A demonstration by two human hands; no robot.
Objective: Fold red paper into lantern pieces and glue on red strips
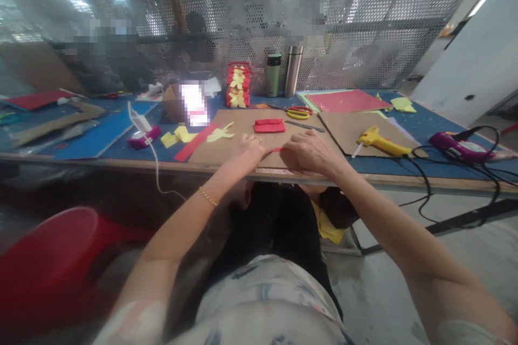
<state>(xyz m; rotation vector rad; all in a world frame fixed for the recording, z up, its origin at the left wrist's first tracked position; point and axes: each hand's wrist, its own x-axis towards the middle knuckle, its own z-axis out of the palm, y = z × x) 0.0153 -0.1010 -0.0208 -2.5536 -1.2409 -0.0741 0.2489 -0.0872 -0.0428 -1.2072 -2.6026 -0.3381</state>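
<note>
Between my two hands a narrow red paper strip (277,149) shows, low over the cardboard sheet (230,148). My left hand (251,152) is closed on the strip's left end. Its right end disappears under my right hand (308,150), whose fingers are bent around it. Just beyond my hands lies a folded red paper piece (269,125). Yellow paper cut-outs (220,133) and a long red strip (196,142) rest to the left. Grey blades, perhaps of a tool, lie near my right hand; yellow-and-red-handled scissors (298,112) sit farther back.
A yellow glue gun (382,142) with a black cable lies at right, near a purple power strip (459,146). At the back stand a red-and-yellow paper decoration (238,85), a green tumbler (273,75) and a steel flask (293,71). A lit phone (194,102) leans at left.
</note>
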